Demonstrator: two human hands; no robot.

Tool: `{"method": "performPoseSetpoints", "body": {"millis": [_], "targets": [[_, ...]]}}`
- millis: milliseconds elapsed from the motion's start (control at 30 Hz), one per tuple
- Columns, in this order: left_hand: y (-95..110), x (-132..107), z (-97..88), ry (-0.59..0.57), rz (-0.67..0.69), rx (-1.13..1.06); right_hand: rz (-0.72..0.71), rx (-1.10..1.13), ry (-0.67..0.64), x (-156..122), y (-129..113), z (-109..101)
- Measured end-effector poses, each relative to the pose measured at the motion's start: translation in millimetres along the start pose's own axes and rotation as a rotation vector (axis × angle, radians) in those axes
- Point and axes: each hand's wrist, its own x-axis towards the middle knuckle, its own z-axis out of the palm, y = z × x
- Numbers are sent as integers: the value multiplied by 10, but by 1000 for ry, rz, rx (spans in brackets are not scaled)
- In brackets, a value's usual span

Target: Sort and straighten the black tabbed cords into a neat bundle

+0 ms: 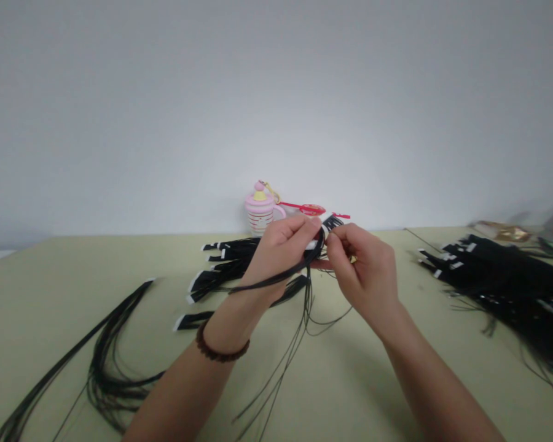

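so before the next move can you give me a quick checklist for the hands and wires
1. Left hand holding the bundle of thin black wires: ok, gripped between thumb and fingers, with a length curving across the wrist.
2. Right hand at the bundle: ok, fingertips right beside it.
3. What the right fingertips pinch: cannot tell, too small and partly hidden.
4. Loose thin black strands gathered up: not ok, several dangle below the hands.
5. White mug with pink lid and handle upright: ok, standing behind the hands.
6. Large heap of black wires with white ends apart from the hands: ok.
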Motion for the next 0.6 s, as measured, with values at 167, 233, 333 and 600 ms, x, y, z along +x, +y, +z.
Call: {"method": "performPoseSetpoints", "body": {"millis": [167, 233, 333, 600], "targets": [[5, 16, 7, 45, -15, -44, 27, 49, 2, 20, 22, 15], [28, 42, -8, 100, -48, -110, 103, 174, -62, 45, 47, -17], [87, 104, -86, 254, -121, -281, 181, 359, -235, 96, 87, -130], [241, 164, -252, 380, -154, -598, 213, 325, -145, 171, 346, -341]]}}
